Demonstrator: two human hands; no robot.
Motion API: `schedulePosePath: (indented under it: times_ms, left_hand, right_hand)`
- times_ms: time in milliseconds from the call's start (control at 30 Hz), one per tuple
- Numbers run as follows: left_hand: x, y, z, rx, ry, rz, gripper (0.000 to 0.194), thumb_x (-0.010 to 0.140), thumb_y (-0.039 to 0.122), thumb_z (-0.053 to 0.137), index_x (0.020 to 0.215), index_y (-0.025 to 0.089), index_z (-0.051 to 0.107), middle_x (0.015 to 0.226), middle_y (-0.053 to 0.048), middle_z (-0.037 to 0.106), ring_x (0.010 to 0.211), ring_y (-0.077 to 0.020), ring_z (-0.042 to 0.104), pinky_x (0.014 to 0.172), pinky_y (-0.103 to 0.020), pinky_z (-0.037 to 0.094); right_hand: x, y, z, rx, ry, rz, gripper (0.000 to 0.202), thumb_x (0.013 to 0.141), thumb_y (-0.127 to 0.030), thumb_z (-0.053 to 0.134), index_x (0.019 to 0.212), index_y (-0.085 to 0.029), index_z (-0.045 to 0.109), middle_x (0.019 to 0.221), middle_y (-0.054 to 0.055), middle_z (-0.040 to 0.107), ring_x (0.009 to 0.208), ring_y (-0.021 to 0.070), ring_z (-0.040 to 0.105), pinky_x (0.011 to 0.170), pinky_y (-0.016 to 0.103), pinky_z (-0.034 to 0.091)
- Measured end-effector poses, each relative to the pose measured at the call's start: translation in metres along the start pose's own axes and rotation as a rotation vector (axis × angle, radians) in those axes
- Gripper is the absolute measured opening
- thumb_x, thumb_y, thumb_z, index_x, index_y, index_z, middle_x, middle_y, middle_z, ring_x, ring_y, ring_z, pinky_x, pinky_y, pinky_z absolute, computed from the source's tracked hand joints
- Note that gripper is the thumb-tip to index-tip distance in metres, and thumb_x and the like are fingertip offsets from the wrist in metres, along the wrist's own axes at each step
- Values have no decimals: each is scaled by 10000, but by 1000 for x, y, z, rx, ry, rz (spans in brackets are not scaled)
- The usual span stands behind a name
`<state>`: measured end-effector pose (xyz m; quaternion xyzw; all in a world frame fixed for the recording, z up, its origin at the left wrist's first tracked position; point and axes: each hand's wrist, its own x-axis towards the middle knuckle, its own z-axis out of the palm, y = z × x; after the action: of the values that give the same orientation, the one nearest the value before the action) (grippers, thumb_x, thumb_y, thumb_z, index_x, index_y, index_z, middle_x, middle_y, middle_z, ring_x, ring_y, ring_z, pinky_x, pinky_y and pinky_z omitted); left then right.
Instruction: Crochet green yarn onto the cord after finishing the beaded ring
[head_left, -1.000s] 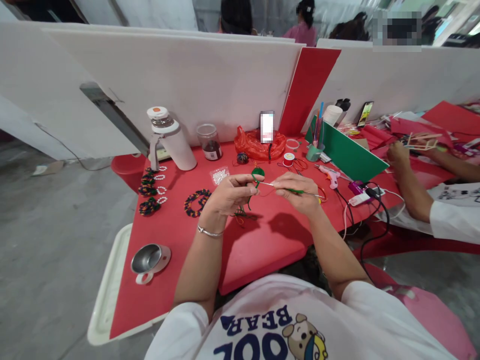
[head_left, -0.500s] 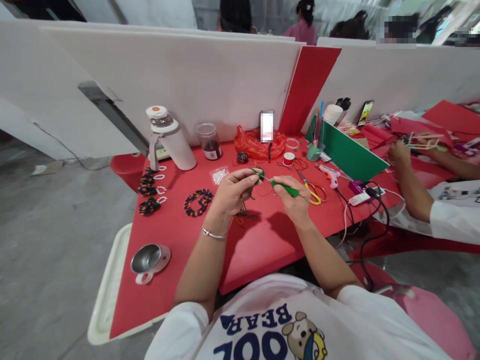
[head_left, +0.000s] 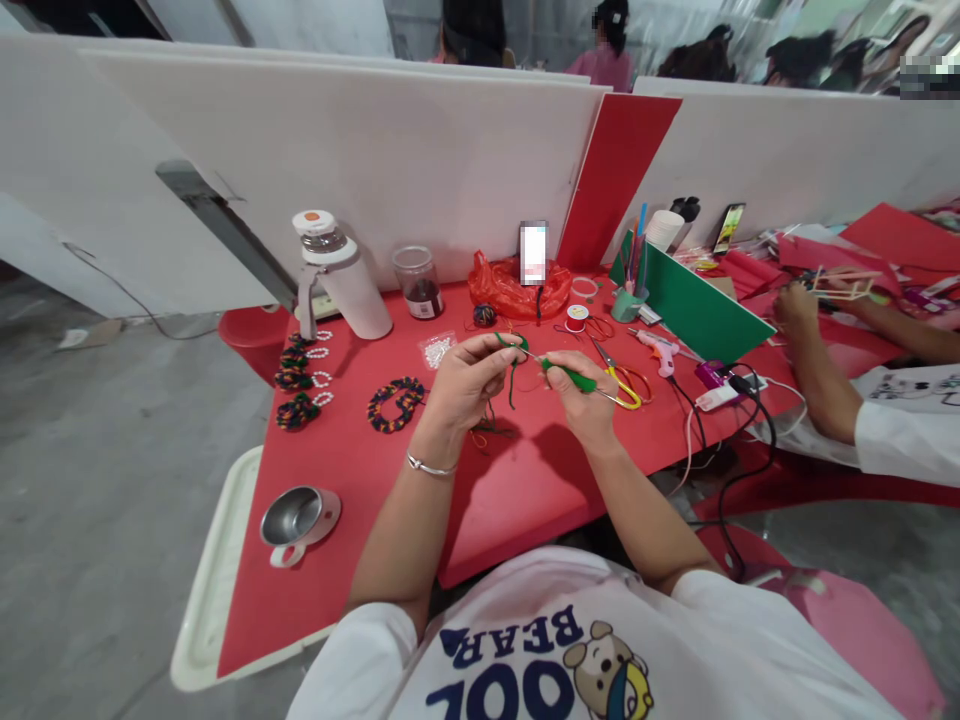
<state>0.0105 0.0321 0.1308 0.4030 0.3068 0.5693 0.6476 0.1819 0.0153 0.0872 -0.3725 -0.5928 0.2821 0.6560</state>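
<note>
Over the middle of the red table (head_left: 517, 490), my left hand (head_left: 469, 380) pinches a piece of dark green yarn (head_left: 513, 378), whose loose end hangs below the fingers. Facing it, my right hand (head_left: 581, 400) is closed round the green handle of a crochet hook (head_left: 576, 377). The hook's thin metal shaft points left and meets the yarn at my left fingertips. Dark multicoloured cord lies on the table beneath my left hand. To the left rests a braided multicoloured ring (head_left: 395, 405), near a small bag of white beads (head_left: 437, 350).
At the left stand a white flask (head_left: 349, 285), a glass jar (head_left: 418, 285) and a metal cup (head_left: 300, 520), beside beaded yarn pieces (head_left: 298, 410). Yellow scissors (head_left: 624, 390), a pink glue gun (head_left: 660, 352) and a green board (head_left: 701, 305) lie right. Another person's hands work far right.
The green yarn's loose end now hangs straighter and lower beneath my left fingers. The hook has turned slightly in my right hand, and a metal end now shows behind its handle.
</note>
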Motion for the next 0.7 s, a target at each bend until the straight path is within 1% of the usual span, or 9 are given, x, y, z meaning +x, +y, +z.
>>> schedulePosePath:
  times_ms: [67,167,267,367,467,600,700]
  left_hand:
    - [0,-1,1,-3,-2,2,384,547,297,981,860,153,810,652,-1,685,421,-10,342,405,-186,215]
    - [1,-4,1,-1,-3,10,394,541,286,992,870,152,823,600,20,641,409,-11,347,402,-188,192]
    - [2,-6,0,24,7,22,389,542,279,989,873,148,831,579,25,625,409,-16,363,407,-190,206]
    - [1,-7,1,66,42,19,328,535,277,975,789,142,816,600,4,655,418,-21,376,408,-195,221]
    - [0,-6,2,93,74,30,277,539,274,950,735,149,799,603,-5,664,423,-31,388,410,-201,236]
    - [0,-6,2,106,109,101,239,598,282,907,786,161,826,615,-14,682,434,-34,368,417,-206,231]
    - [1,-6,2,146,154,164,202,635,273,884,800,166,836,624,-20,691,443,-40,367,426,-215,238]
  right_hand:
    - [0,1,2,25,9,17,230,895,-496,778,987,-289,817,979,36,807,730,165,726,698,357,645]
    - [-2,2,7,94,33,49,222,885,-485,793,983,-287,816,928,18,796,677,143,704,653,326,628]
    - [-4,3,12,159,84,111,254,877,-502,793,977,-269,811,896,18,792,687,147,715,640,309,627]
    - [-4,4,16,191,128,157,312,868,-535,787,977,-243,803,904,33,798,711,157,735,647,307,636]
    - [-2,6,16,201,130,177,326,871,-542,776,988,-238,795,913,35,810,704,153,739,634,295,628]
    - [0,9,14,198,159,207,329,875,-538,768,997,-232,786,882,41,819,674,152,735,586,281,602]
    - [-1,11,12,219,187,238,340,843,-541,796,966,-224,789,837,43,817,641,154,728,557,278,589]
